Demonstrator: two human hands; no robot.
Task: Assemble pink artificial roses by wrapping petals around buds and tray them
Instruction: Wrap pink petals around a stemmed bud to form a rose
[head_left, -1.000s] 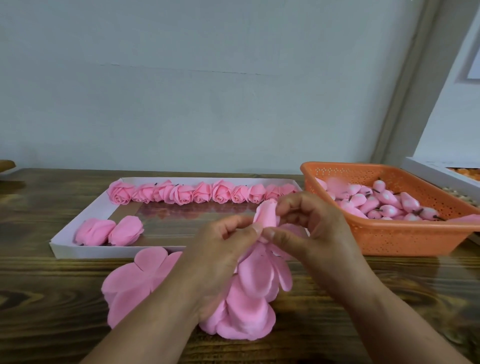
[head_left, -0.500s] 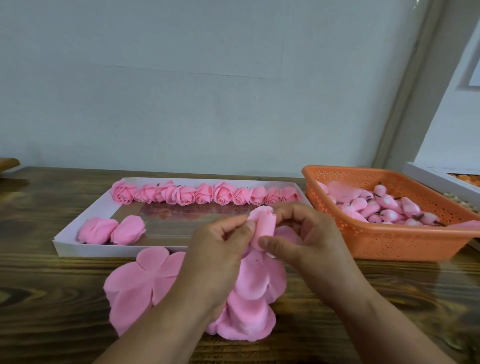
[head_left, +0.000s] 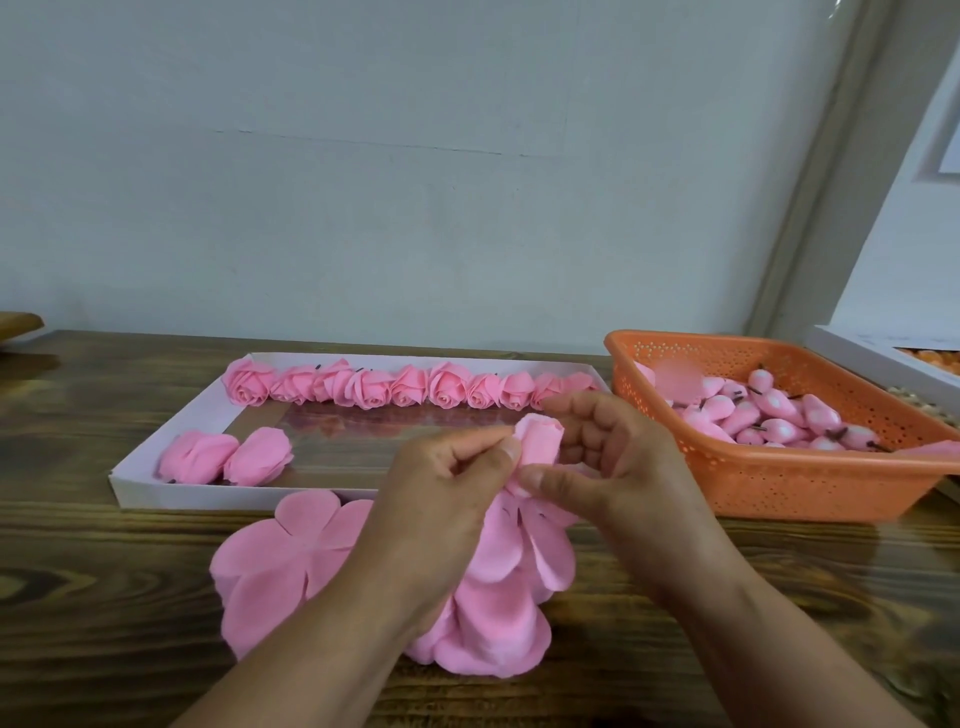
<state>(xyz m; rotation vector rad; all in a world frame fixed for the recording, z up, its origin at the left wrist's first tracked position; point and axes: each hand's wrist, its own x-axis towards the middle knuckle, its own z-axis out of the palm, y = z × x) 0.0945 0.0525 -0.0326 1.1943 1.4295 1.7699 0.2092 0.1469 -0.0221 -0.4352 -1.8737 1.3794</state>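
Observation:
My left hand (head_left: 441, 499) and my right hand (head_left: 608, 462) meet above the table and pinch a half-wrapped pink rose (head_left: 540, 441) between them. Its loose outer petals (head_left: 514, 582) hang down below my fingers. A flat pink petal sheet (head_left: 280, 566) lies on the table to the left. Behind stands a white tray (head_left: 156, 483) with a back row of finished roses (head_left: 405, 387) and two more roses (head_left: 228, 457) at its front left. The bud inside the wrap is hidden.
An orange perforated basket (head_left: 779, 483) with several pink buds (head_left: 769, 415) sits at the right. A white box edge (head_left: 878, 358) shows at the far right. The wooden table (head_left: 104, 597) runs back to a pale wall.
My hands have stayed in place while my fingers worked the petal tighter around the bud. The hanging petals have shifted slightly.

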